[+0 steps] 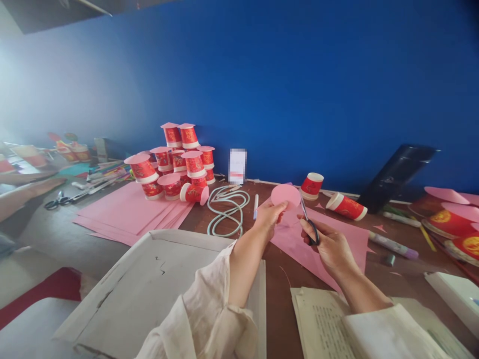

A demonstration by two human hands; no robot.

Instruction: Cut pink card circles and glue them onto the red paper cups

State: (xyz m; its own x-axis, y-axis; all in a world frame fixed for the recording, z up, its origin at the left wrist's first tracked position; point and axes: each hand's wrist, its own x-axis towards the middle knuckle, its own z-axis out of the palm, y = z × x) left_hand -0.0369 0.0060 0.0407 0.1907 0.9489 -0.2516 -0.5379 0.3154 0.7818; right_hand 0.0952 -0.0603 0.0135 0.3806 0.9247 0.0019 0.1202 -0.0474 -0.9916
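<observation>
My left hand (271,218) pinches the lower edge of a pink paper circle (285,195), holding it up over the table. In my right hand (329,243) are scissors (309,223) with dark handles, their blades pointing up beside the circle's right edge. My fingers are round the handles; whether the blades touch the paper I cannot tell. Beneath both hands lies a pink paper sheet (337,239). Just behind, a red paper cup (312,186) stands upside down, and another red cup (346,206) lies on its side.
Red cups topped with pink paper (172,159) are stacked at the left behind pink sheets (123,212). A coiled cable (228,209), a white box lid (145,284), printed papers (322,319), a glue stick (392,245) and a black cylinder (398,172) surround the hands. Another person's arm (30,197) rests far left.
</observation>
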